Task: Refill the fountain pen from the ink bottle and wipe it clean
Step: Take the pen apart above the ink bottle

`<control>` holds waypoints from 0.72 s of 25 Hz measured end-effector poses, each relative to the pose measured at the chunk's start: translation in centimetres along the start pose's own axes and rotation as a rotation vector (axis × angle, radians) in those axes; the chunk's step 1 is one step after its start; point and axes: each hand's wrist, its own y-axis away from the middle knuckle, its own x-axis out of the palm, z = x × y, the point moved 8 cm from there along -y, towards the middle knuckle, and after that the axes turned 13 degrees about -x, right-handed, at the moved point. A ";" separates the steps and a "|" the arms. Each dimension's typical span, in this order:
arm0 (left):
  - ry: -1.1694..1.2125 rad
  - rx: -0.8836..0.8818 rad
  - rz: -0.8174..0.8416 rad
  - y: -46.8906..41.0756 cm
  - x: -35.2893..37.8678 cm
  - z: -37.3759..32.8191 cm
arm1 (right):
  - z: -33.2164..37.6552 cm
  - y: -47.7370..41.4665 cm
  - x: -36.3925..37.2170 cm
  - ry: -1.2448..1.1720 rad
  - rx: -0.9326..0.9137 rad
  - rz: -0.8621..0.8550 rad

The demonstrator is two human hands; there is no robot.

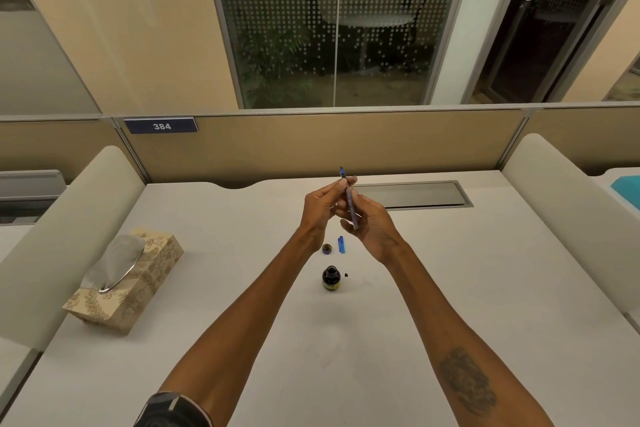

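Both hands hold a slim blue fountain pen (349,198) upright above the desk, nib end pointing up and away. My left hand (320,208) pinches its upper part near the nib. My right hand (372,224) grips the lower barrel. Below the hands, the small dark ink bottle (331,278) stands open on the white desk (450,288). Its round cap (326,248) lies just beyond it, beside the blue pen cap (341,244). A small dark ink drop (346,275) sits right of the bottle.
A patterned tissue box (128,282) with a tissue sticking out stands at the desk's left. A grey cable hatch (415,194) is set in the desk behind my hands. Padded dividers flank both sides, and a partition with a "384" sign (161,125) runs along the back.
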 end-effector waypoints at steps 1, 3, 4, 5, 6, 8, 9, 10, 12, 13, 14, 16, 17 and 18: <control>0.010 0.000 0.003 0.0 -0.1 0.0 | 0.0 -0.1 0.0 -0.004 -0.015 -0.006; 0.011 -0.001 0.007 -0.1 -0.1 0.2 | 0.0 -0.1 0.1 -0.020 -0.034 -0.017; 0.002 -0.003 0.005 -0.1 -0.1 0.2 | -0.2 -0.1 0.1 -0.028 -0.022 -0.025; -0.005 -0.007 0.002 -0.1 -0.2 0.2 | -0.5 0.0 0.2 -0.041 -0.001 -0.034; -0.004 -0.010 0.003 -0.1 -0.3 0.3 | -0.7 0.1 0.3 -0.049 0.018 -0.039; 0.007 -0.012 0.003 -0.1 -0.6 0.5 | -0.9 0.3 0.7 -0.053 0.019 -0.035; 0.013 -0.011 0.000 0.0 -0.7 0.6 | -0.9 0.4 0.9 -0.058 0.007 -0.030; 0.021 -0.011 0.000 0.1 -0.8 0.6 | -1.0 0.5 1.2 -0.065 -0.005 -0.023; 0.026 -0.014 -0.002 0.2 -1.0 0.8 | -1.2 0.7 1.5 -0.072 -0.002 -0.017; 0.021 -0.015 -0.008 0.3 -1.2 0.8 | -1.6 0.8 1.5 -0.078 0.020 -0.025; 0.019 -0.016 -0.012 0.3 -1.3 0.9 | -1.9 0.8 1.4 -0.089 0.046 -0.034; 0.022 -0.018 -0.018 0.5 -1.4 1.0 | -2.2 1.0 1.3 -0.098 0.068 -0.044; 0.019 -0.017 -0.020 0.5 -1.4 1.1 | -2.2 1.0 1.4 -0.088 0.066 -0.045; 0.019 -0.016 -0.020 0.6 -1.4 1.0 | -2.3 1.0 1.4 -0.077 0.061 -0.044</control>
